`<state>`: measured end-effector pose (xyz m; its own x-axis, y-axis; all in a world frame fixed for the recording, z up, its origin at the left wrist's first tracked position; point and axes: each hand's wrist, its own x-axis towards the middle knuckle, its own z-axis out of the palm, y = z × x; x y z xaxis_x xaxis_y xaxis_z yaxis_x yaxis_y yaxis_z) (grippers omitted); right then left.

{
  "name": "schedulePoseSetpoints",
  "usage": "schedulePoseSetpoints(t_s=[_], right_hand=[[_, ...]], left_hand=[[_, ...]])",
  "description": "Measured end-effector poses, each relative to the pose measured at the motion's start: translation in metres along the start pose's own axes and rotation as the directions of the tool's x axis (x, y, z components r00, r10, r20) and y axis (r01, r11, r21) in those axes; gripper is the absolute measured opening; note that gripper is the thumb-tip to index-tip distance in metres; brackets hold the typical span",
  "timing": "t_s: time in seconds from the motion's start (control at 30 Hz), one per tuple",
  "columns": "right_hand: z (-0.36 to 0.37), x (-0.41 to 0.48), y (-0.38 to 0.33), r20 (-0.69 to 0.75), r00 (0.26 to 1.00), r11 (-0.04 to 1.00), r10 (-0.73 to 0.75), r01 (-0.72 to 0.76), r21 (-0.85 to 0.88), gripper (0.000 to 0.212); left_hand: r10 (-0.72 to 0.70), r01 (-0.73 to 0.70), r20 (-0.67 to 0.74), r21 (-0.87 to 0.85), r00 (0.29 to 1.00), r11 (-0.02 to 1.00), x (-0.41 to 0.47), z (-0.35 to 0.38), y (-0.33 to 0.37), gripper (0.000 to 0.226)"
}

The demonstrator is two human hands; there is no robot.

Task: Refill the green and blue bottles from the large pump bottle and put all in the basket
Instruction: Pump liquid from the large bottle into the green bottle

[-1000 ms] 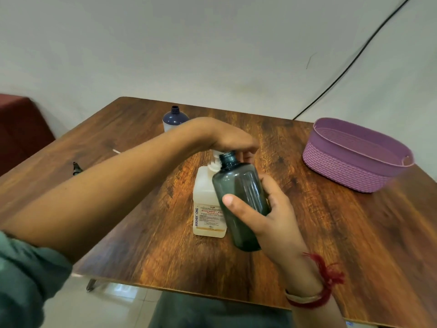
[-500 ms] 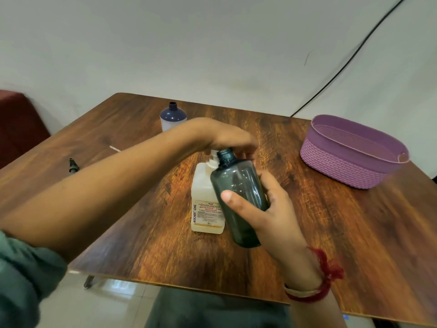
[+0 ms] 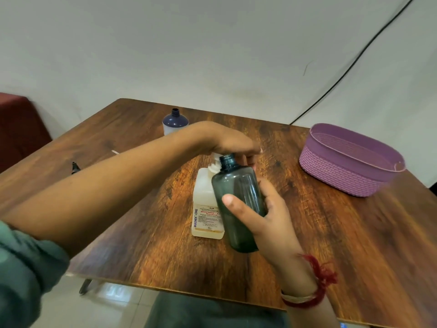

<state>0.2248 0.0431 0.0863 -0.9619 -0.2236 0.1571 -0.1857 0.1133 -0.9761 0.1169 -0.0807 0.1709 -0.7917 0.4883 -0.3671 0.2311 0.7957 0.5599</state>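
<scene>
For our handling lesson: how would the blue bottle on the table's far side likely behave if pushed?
The blue bottle looks like plastic, so it is probably light and not fragile. It stands upright with a round body, so a high push may tip it and set it rolling. Its neck is uncapped, so any contents could spill.

The pump bottle (image 3: 206,204) label reads "BIOCHEK CHG" and "Handrub".

open tabletop (image 3: 307,233) beside basket (image 3: 343,174), pump bottle (image 3: 203,197) mid-table
</scene>
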Motion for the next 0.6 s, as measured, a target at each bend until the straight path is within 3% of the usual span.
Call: schedulePoseSetpoints(t_s=[0.2, 0.4, 0.53, 0.6], right_hand=[[-0.0014, 0.0001, 0.0018, 0.001, 1.0, 1.0, -0.02, 0.02, -0.02, 0.049], [-0.0014, 0.0017, -0.0025, 0.012, 1.0, 1.0, -0.024, 0.025, -0.008, 0.05], [-0.0018, 0.0023, 0.0021, 0.009, 1.0, 1.0, -0.027, 0.027, -0.016, 0.051], [0.0005, 0.0008, 0.004, 0.008, 1.0, 1.0, -0.027, 0.027, 0.003, 0.05]], left_hand=[[-0.007, 0.006, -0.007, -0.128, 1.0, 0.992, 0.0001, 0.0041, -0.0045, 0.046], [-0.007, 0.007, 0.001, 0.014, 1.0, 1.0, 0.0002, -0.0034, 0.0019, 0.051], [-0.003, 0.004, 0.006, -0.127, 1.0, 0.992, 0.0023, 0.0012, -0.004, 0.048], [-0.008, 0.009, 0.012, -0.112, 1.0, 0.994, 0.0025, 0.0027, -0.0055, 0.046]])
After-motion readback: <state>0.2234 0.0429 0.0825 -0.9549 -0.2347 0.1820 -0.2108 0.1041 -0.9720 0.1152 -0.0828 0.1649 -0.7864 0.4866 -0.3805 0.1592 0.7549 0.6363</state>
